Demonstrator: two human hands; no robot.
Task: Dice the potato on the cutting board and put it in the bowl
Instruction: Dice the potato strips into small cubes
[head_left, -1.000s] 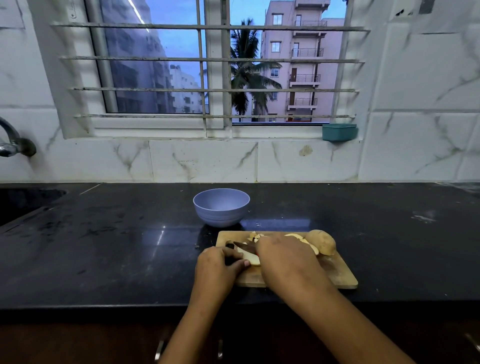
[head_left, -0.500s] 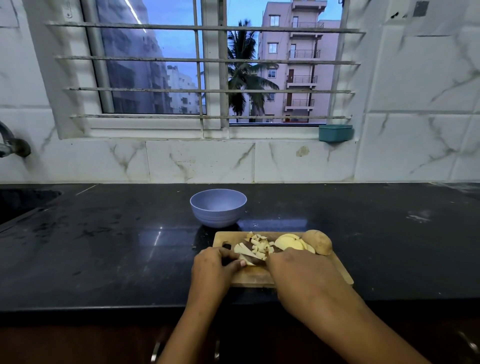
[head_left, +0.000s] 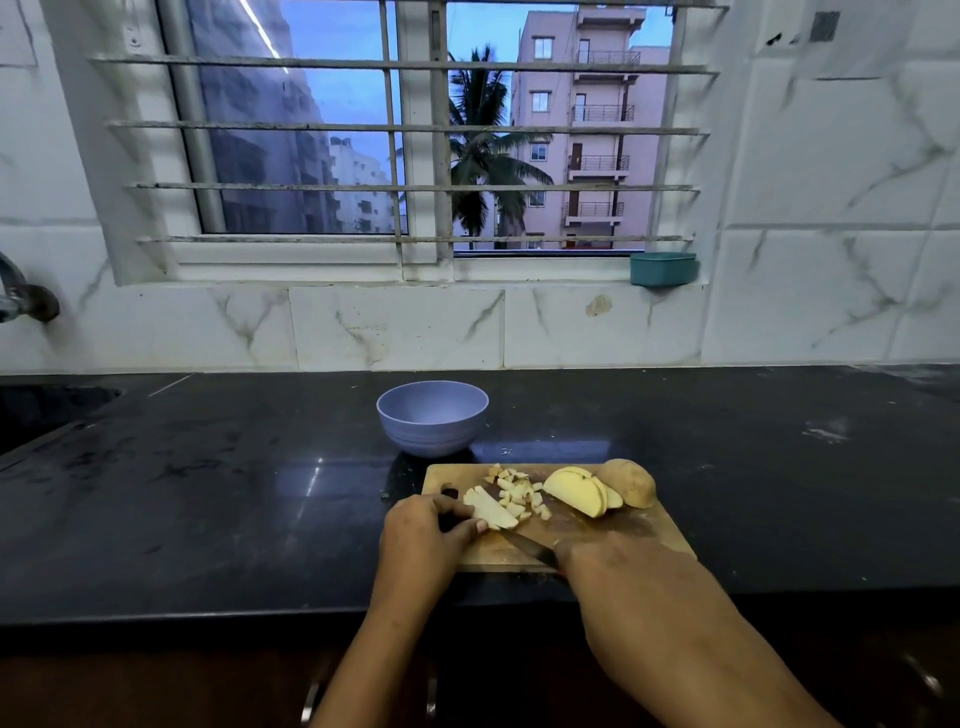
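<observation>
At the near edge of the black counter a wooden cutting board is lying with its long side toward the person, and all of the potato I can see is sitting on it. Out at the board's 2 o'clock corner the brown-skinned potato end is resting against a fan of pale slices, the two touching. Around the board's 11 o'clock a loose heap of diced bits is spreading toward the middle. At 9 o'clock the left hand is curling its fingers over a long potato slab and pinning it to the wood, thumb tip pressing on its near end. The right hand is coming in from 5 o'clock, fist closing round the handle of a knife — the handle itself is hiding under the fingers, but the dark blade is pointing toward 10 o'clock, its tip reaching the slab just beside the left thumb. A lilac bowl is standing upright on the counter at the board's 11 o'clock, just beyond its far left corner and not touching it. Behind, at 12 o'clock, a barred window is showing dusk — a teal tub is sitting on its sill at 1 o'clock, and a tap is poking from the wall at 9 o'clock.
</observation>
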